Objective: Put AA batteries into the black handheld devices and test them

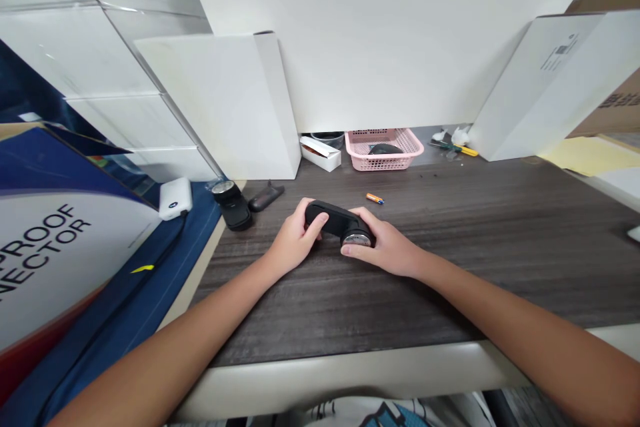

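Note:
A black handheld device (333, 219) with a round silver head is held above the dark wood-grain table (450, 213). My left hand (296, 235) grips its left end, thumb on top. Around the round head at the right end, my right hand (383, 243) is closed. Beyond the device lies a small orange and white battery (375, 199). To the left, a similar black device with a round silver top (233, 205) stands beside a dark, flat black piece (266, 196).
At the back are a pink basket (385, 161) with a dark item, a small white box (321, 155) and a yellow-handled tool (465, 150). Tall white boxes (225, 107) (540, 87) flank them. A white power bank (175, 199) lies at left on blue cloth.

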Demonstrator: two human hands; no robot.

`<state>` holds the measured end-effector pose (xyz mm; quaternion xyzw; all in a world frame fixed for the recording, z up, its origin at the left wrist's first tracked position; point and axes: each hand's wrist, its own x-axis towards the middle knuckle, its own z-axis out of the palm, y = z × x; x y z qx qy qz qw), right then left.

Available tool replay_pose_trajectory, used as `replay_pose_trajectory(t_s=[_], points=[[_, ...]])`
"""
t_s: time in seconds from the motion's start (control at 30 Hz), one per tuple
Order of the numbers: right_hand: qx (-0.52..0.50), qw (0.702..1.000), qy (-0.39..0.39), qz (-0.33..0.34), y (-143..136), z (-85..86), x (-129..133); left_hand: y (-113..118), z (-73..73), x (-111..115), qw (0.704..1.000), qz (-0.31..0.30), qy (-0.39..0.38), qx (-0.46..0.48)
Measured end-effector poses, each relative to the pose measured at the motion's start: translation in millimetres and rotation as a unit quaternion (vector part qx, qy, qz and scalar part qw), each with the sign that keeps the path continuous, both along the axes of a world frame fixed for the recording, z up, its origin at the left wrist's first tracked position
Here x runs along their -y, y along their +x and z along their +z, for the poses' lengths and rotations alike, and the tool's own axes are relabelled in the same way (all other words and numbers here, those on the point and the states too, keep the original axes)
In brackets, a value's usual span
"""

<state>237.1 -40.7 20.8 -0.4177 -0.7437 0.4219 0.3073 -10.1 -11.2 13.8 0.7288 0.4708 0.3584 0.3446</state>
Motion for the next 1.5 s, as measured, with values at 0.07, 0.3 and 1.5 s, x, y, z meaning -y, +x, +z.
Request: replay_pose_trajectory(t_s=[0.07, 0.3, 1.5], points=[[0.000, 1.000, -0.002, -0.002, 0.2, -0.5, 0.2, 0.1, 0.1, -0.2, 1.000, -0.001, 0.001, -0.002], [-0.002, 1.000, -0.014, -0.010, -1.0, -1.6, 1.1, 0.5, 0.0, -0.4, 1.000, -0.007, 0.000, -0.002], [-0.030, 0.998, 0.050, 0.014, -0.9, -5.4, 2.5, -1.2, -3.4, -4.0, 1.000, -0.005, -0.005, 0.026]])
